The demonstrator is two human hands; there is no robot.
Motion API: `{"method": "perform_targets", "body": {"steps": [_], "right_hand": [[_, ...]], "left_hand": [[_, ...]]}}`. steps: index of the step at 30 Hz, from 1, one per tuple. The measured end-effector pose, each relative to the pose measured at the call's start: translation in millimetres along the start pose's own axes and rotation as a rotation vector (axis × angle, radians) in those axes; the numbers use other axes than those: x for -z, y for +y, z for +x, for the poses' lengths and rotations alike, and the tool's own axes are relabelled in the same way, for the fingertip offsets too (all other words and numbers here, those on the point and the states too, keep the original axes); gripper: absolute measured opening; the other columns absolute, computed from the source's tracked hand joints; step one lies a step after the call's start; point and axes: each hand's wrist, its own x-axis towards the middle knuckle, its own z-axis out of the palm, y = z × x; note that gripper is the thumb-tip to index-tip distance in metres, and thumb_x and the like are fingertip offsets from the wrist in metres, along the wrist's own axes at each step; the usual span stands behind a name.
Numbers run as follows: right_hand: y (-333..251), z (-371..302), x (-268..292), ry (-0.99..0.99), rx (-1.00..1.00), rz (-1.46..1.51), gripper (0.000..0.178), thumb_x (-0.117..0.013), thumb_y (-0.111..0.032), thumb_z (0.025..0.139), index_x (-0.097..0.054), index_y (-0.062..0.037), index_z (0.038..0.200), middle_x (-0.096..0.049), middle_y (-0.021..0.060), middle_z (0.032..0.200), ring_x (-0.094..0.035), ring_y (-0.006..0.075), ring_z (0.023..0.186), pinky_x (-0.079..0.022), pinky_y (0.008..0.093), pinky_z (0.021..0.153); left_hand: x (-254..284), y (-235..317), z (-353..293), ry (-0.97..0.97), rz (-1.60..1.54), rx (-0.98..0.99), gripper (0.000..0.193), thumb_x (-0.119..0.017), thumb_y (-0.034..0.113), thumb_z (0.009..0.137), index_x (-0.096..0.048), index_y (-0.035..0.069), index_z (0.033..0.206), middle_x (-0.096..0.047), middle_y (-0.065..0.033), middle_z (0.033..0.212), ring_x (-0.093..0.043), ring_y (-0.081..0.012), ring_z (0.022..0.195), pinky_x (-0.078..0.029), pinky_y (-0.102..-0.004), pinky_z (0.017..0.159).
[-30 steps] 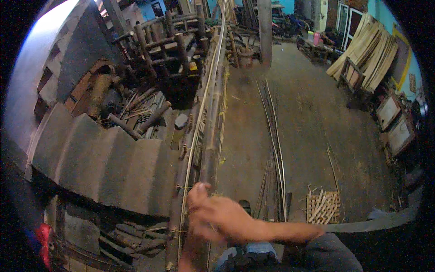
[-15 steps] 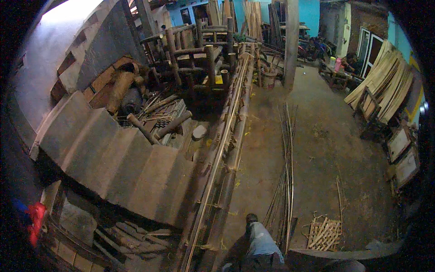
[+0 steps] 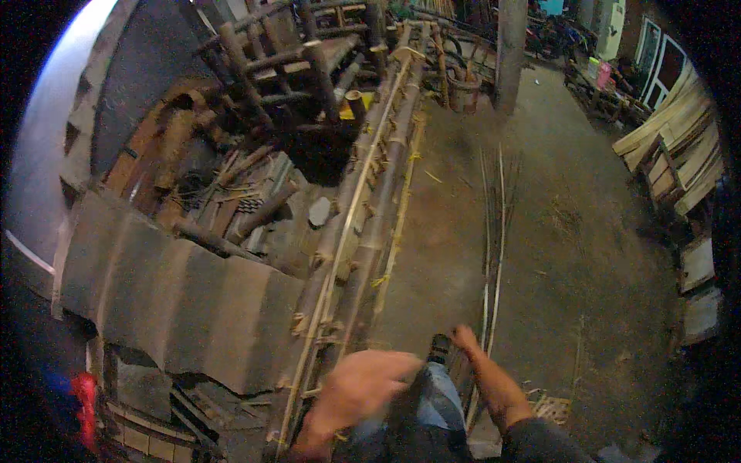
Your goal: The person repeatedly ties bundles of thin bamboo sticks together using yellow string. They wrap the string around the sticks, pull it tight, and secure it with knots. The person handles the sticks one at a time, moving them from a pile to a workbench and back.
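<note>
My left hand (image 3: 369, 383) is raised at the lower middle, beside the long bamboo frame (image 3: 340, 309). It is blurred by motion, but its fingers look stretched toward the right and nothing shows in them. Farther right, my right hand (image 3: 463, 339) hangs near my shoe (image 3: 438, 349), its fingers curled together. Whether it holds anything is too small and blurred to make out. Just beyond it, long thin strips (image 3: 494, 262) lie along the floor. Pale strips run lengthwise in the frame, and yellow ties (image 3: 380, 281) show on its right side.
Corrugated sheets (image 3: 193, 309) cover the left side, with bamboo pieces and scrap (image 3: 231, 201) behind them. A bamboo chair-like structure (image 3: 285, 65) stands at the back. A post (image 3: 510, 58) rises beyond the floor. Flat boards (image 3: 679, 131) lean at the right, and a woven piece (image 3: 553, 407) lies low right.
Both my hands and forearms have come into view from the lower edge. The view has tilted downward and shifted, and the leg in jeans shows a little differently.
</note>
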Motion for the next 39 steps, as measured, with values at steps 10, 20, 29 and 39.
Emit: {"method": "perform_targets", "body": {"steps": [10,20,29,39], "right_hand": [[2.7,206.1,252.0,0.358,0.210,0.497,0.026,-0.055,-0.023,0.091,-0.061,0.0007,0.099,-0.062,0.0110,0.077,-0.060,0.0178,0.071,-0.047,0.0308,0.068],[178.0,183.6,217.3,-0.120,-0.615,0.142,0.031,-0.056,-0.029,0.088,-0.061,0.0000,0.077,-0.058,0.0178,0.066,-0.055,0.0295,0.059,-0.045,0.0413,0.057],[125.0,637.9,405.2,0.272,-0.119,0.188,0.034,-0.056,-0.034,0.086,-0.061,-0.0010,0.081,-0.061,0.0185,0.073,-0.060,0.0346,0.071,-0.045,0.0450,0.063],[-380.2,880.6,691.2,-0.943,0.686,1.025,0.046,-0.052,-0.029,0.092,-0.046,0.0001,0.127,-0.059,0.0158,0.122,-0.060,0.0269,0.108,-0.047,0.0378,0.092]], "left_hand": [[-36.3,-58.4,318.4,0.129,-0.250,-0.364,0.019,-0.059,0.018,0.087,-0.069,0.008,0.099,-0.069,-0.0059,0.093,-0.067,-0.0206,0.089,-0.053,-0.0340,0.076],[-1.6,-338.7,485.7,0.490,-0.134,0.573,0.014,-0.060,0.012,0.087,-0.067,0.002,0.094,-0.069,-0.0113,0.092,-0.067,-0.0235,0.086,-0.051,-0.0333,0.078],[40.9,-498.0,763.0,0.415,0.098,0.454,0.021,-0.059,0.020,0.087,-0.065,0.005,0.101,-0.067,-0.0133,0.099,-0.064,-0.0317,0.090,-0.050,-0.0394,0.080],[61.0,-450.3,762.1,0.403,0.190,0.626,0.037,-0.069,0.024,0.081,-0.062,0.007,0.113,-0.056,-0.0135,0.125,-0.052,-0.0317,0.115,-0.041,-0.0417,0.098]]}}
